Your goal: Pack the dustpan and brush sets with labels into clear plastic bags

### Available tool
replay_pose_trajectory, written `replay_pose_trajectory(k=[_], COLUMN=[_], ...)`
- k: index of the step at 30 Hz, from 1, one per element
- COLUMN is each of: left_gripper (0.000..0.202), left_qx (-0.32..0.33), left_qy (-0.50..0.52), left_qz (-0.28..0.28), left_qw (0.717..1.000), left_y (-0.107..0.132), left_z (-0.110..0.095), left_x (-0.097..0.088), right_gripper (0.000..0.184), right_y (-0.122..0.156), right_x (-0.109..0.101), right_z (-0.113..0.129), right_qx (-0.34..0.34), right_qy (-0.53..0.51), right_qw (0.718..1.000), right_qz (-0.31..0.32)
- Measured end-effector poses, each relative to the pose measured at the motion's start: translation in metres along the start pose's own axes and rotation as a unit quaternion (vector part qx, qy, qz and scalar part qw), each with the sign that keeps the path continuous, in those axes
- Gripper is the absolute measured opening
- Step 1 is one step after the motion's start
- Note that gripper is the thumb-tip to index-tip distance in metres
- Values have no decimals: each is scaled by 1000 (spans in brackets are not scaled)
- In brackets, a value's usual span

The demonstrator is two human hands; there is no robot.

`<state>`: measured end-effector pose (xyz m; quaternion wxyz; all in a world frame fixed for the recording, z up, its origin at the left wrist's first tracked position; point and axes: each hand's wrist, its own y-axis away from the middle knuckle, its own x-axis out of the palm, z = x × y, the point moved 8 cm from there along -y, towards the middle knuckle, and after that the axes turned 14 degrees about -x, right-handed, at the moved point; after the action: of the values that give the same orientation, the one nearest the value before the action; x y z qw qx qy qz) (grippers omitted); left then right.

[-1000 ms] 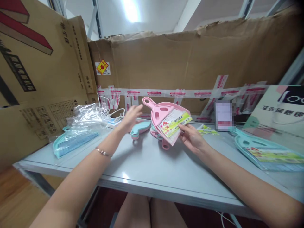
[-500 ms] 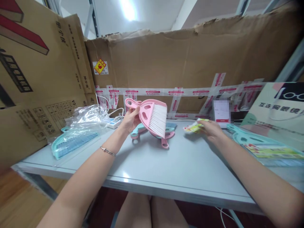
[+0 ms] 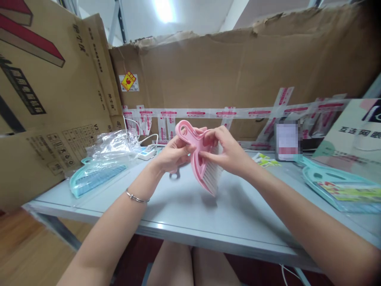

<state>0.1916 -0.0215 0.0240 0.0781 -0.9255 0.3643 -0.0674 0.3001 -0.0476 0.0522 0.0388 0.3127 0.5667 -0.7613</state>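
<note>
Pink brush [image 3: 210, 173] aslant; handle [image 3: 192, 138] up-left

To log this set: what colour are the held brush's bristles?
The bristles are white, best in the head view.

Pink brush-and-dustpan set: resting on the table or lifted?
Lifted, tilted: left hand and right hand hold the pink brush-and-dustpan set above the table, handle up, white bristles angled down.

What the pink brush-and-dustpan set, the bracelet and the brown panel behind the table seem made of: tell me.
Pink brush-and-dustpan set: probably moulded plastic, smooth and softly shiny; its bristles, fine white strands, perhaps synthetic. Bracelet: likely polished metal, given silvery glints. Brown panel: matte, apparently cardboard, judging by its ragged top edge.
</note>
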Motion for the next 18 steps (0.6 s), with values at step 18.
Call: replay_pose_trajectory(k=[18], left_gripper=[29], left_qx=[303], left_qy=[-197], left_qz=[-390], left_qw=[847], left_y=[60], left_z=[-78], left_x=[-71], right_gripper=[5], right_y=[-17], right_x=[-69], right_z=[-5], right_qx=[-44], right_qy=[157], right_qw=[979], right_qz=[-122])
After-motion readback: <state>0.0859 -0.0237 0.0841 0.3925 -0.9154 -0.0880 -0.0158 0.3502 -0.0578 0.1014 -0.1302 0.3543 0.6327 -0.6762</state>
